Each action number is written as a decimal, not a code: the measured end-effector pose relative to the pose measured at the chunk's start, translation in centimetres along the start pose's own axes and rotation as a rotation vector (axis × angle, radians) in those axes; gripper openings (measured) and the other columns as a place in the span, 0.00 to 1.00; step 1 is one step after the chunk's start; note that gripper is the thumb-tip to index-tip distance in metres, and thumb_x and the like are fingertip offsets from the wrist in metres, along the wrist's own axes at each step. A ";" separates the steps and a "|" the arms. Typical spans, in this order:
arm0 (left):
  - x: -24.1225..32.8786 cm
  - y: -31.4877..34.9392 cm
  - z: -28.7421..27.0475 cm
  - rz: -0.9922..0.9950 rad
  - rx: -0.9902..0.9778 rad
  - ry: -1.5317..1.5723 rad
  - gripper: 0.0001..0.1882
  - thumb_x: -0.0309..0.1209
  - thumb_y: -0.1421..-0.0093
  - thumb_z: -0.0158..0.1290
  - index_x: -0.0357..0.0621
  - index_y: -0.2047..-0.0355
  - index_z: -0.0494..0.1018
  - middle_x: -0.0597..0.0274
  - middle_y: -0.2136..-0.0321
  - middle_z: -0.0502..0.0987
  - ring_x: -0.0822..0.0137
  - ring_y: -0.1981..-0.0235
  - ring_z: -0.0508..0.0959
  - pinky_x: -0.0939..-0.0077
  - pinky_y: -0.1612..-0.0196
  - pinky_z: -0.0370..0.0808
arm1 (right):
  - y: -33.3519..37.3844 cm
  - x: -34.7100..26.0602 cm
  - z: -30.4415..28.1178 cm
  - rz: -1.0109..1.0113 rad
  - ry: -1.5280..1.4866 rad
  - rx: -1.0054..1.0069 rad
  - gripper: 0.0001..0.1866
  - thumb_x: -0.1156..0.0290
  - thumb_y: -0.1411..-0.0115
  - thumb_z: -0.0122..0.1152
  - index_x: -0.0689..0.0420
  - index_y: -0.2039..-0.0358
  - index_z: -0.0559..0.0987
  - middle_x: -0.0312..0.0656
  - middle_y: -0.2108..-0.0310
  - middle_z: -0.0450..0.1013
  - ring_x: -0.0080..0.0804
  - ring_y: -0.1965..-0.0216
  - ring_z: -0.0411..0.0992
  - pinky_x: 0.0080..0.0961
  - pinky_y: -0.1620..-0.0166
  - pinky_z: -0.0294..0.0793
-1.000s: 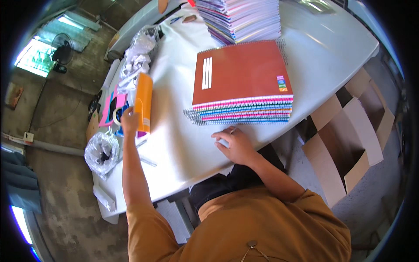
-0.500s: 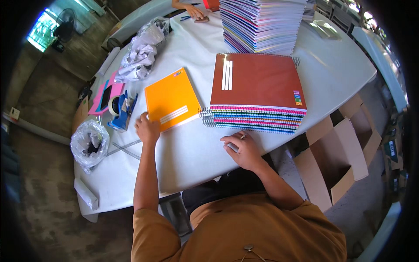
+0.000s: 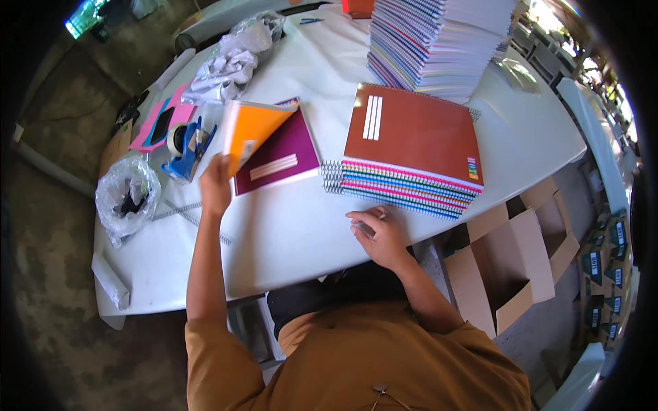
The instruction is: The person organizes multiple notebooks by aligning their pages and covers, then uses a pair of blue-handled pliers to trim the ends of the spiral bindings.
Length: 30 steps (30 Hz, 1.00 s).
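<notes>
My left hand (image 3: pixel 216 183) grips the near left edge of an orange cover sheet (image 3: pixel 250 127), which is lifted and curls over to the right. Below it a purple cover (image 3: pixel 291 145) with white label lines lies on the table. To the right sits a stack of spiral notebooks (image 3: pixel 418 133), a brown-red cover on top and wire coils along its left and far sides. Just in front of that stack, my right hand (image 3: pixel 385 236) rests on the tabletop, fingers loosely bent and apart, a ring on one finger. I see nothing held in it.
Behind the brown-red stack rises a tall pile of spiral notebooks (image 3: pixel 439 51). Leftward are a blue tape dispenser (image 3: pixel 185 161), a phone (image 3: pixel 162 125), crumpled plastic (image 3: pixel 229 68), a plastic-lined bin (image 3: pixel 128 195) and loose wire coils (image 3: pixel 181 211). Open cardboard boxes (image 3: pixel 504 267) stand right of the table.
My left hand has taken hold of the orange cover and raised it, uncovering the purple one. My right hand stays by the stack. Another person's hand at the far side has left view.
</notes>
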<state>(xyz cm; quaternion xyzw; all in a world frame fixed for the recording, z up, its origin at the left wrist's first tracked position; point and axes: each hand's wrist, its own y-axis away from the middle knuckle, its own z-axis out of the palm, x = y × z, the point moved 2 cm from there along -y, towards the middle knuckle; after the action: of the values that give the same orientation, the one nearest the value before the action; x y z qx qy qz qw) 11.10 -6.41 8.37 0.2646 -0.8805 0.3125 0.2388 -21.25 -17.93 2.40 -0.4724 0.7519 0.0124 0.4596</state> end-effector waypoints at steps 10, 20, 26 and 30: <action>10.6 14.1 -3.5 0.553 -0.265 -0.518 0.04 0.25 0.55 0.53 0.45 0.78 0.69 0.65 0.81 0.71 0.66 0.80 0.73 0.72 0.77 0.66 | -5.2 -13.1 3.5 -0.705 0.429 0.111 0.20 0.68 0.48 0.52 0.55 0.52 0.73 0.45 0.50 0.68 0.36 0.47 0.66 0.36 0.55 0.71; 3.1 14.2 -6.8 -0.131 0.350 0.748 0.25 0.30 0.45 0.51 0.39 0.47 0.62 0.57 0.51 0.67 0.62 0.52 0.67 0.67 0.46 0.60 | -7.3 -8.0 -4.4 -0.177 -0.712 0.061 0.10 0.71 0.49 0.64 0.60 0.66 0.76 0.47 0.75 0.75 0.28 0.75 0.74 0.22 0.70 0.72; 5.2 16.0 2.1 -0.354 0.013 0.810 0.10 0.20 0.47 0.48 0.37 0.63 0.72 0.63 0.69 0.75 0.73 0.70 0.73 0.81 0.65 0.68 | -0.9 -0.9 -3.4 0.197 -0.860 0.014 0.14 0.72 0.50 0.67 0.62 0.63 0.76 0.39 0.66 0.76 0.23 0.64 0.72 0.23 0.57 0.72; 5.0 15.8 3.8 -0.370 -0.144 0.794 0.13 0.19 0.47 0.48 0.33 0.60 0.72 0.59 0.66 0.77 0.69 0.66 0.76 0.76 0.60 0.72 | 0.5 -0.4 -4.1 0.251 -0.880 -0.003 0.20 0.73 0.54 0.70 0.61 0.59 0.76 0.42 0.62 0.76 0.25 0.62 0.73 0.25 0.55 0.71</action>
<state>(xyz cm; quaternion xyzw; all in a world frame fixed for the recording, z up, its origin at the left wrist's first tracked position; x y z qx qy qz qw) -3.30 -0.06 1.97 0.2597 -0.6778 0.2799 0.6284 -24.31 -19.23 4.87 -0.3283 0.5364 0.2685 0.7296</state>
